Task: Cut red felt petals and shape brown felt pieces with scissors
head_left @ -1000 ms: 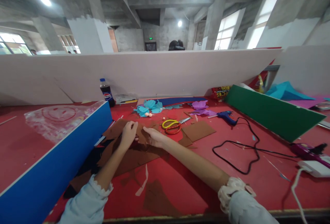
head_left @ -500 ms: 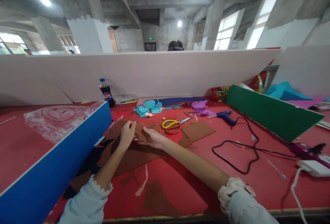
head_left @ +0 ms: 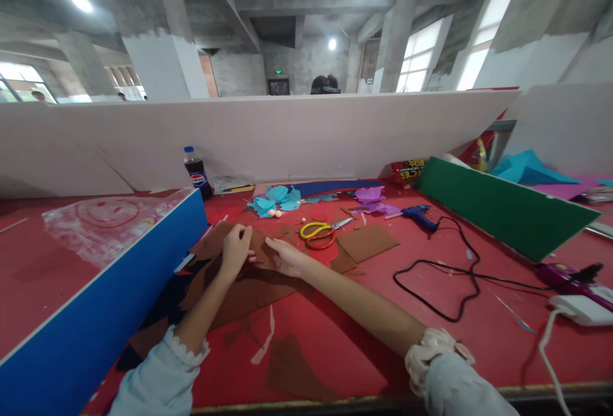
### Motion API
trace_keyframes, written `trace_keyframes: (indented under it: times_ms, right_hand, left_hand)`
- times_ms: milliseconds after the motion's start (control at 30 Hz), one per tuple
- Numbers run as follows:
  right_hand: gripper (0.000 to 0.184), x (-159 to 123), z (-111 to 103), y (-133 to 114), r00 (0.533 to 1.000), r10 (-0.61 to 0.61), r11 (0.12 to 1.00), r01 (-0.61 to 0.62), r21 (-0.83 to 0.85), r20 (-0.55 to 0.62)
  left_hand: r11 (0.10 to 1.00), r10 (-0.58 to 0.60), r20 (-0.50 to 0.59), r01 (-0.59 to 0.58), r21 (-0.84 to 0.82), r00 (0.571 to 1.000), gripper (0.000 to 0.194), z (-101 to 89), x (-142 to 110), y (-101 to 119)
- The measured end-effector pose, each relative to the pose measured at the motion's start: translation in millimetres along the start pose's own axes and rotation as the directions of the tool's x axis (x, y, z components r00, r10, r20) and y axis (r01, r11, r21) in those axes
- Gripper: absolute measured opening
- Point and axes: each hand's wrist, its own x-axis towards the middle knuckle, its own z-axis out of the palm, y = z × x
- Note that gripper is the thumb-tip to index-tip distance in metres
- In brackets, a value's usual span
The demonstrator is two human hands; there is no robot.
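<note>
Both hands are at a piece of brown craft sheet [head_left: 261, 248], held over more brown sheets [head_left: 230, 304] on the red table. My left hand [head_left: 236, 251] pinches its left side, fingertips curled in. From the right, my right hand [head_left: 286, 256] grips the other side, thumb on top and the other fingers partly hidden. Just beyond the right hand lie yellow-and-red scissors [head_left: 320, 233], blades pointing right. A rectangular brown sheet [head_left: 368, 242] rests to their right. Pale beads [head_left: 275, 214] and blue paper petals [head_left: 278, 199] lie farther back.
A blue board [head_left: 119, 288] stands along the left and a green board [head_left: 502, 208] on the right. A blue glue gun [head_left: 420, 217] trails a black cord [head_left: 462, 319]. At the back are a cola bottle [head_left: 197, 173], purple paper [head_left: 371, 196] and a white partition [head_left: 287, 138].
Almost nothing differs. Both hands keep their hold on the brown sheet in the same place; the view has shifted very slightly.
</note>
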Motion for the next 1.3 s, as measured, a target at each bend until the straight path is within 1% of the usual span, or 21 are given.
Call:
trace_keyframes:
  times_ms: [167,233,400,600,733,833,933,1000,1100,1167,1300]
  right_hand:
    - [0.013,3.6,-0.8,3.6,0.997,-0.053,0.999,0.052,-0.008,-0.053]
    - [0.014,3.4,0.3,4.1,0.997,-0.065,0.998,0.065,-0.005,-0.040]
    - [0.018,-0.9,4.6,1.4,1.000,-0.021,1.000,0.021,-0.003,0.021]
    - [0.019,0.7,-0.4,1.6,1.000,-0.013,1.000,0.014,-0.011,0.028]
    - [0.018,2.3,-2.5,2.6,1.000,-0.006,1.000,0.006,-0.020,0.015]
    - [0.018,2.4,-2.6,3.7,0.999,-0.024,0.999,0.025,-0.022,0.021]
    - [0.018,1.6,-2.1,4.3,0.998,-0.032,0.999,0.034,-0.035,0.049]
    - [0.019,0.3,-0.6,3.3,0.998,-0.029,0.999,0.031,-0.038,0.047]
    - [0.019,-2.1,2.8,0.2,0.999,-0.033,0.999,0.033,-0.011,-0.001]
    - [0.018,-2.5,3.6,-1.7,0.998,-0.044,0.999,0.045,0.015,-0.044]
    - [0.017,0.5,-1.9,-2.3,0.992,-0.089,0.993,0.096,0.073,-0.088]
  left_hand:
    - [1.000,0.008,-0.015,-0.008,0.021,1.000,0.023,-1.5,-1.2,5.2]
    - [0.999,0.025,-0.031,-0.024,0.029,0.999,0.024,-0.9,-0.3,3.7]
    - [0.996,0.073,-0.072,-0.069,0.052,0.995,0.024,3.8,4.3,-7.8]
    - [0.989,0.127,-0.090,-0.119,0.089,0.988,0.026,6.5,8.3,-16.8]
    - [0.989,0.126,-0.117,-0.116,0.089,0.985,0.026,7.1,8.5,-17.3]
    - [0.995,0.098,-0.124,-0.095,0.035,0.987,0.026,7.8,6.9,-16.0]
    - [0.996,0.052,-0.100,-0.058,-0.066,0.994,0.027,7.5,4.6,-12.9]
    - [0.991,0.035,-0.094,-0.047,-0.126,0.995,0.026,6.6,3.7,-10.2]
    - [0.974,0.004,-0.073,-0.020,-0.224,0.997,0.028,5.6,4.2,-7.9]
    - [0.954,-0.024,-0.027,0.015,-0.300,0.999,0.029,6.2,5.6,-8.9]
    - [0.924,-0.047,0.028,0.054,-0.380,0.999,0.029,9.5,7.6,-13.7]
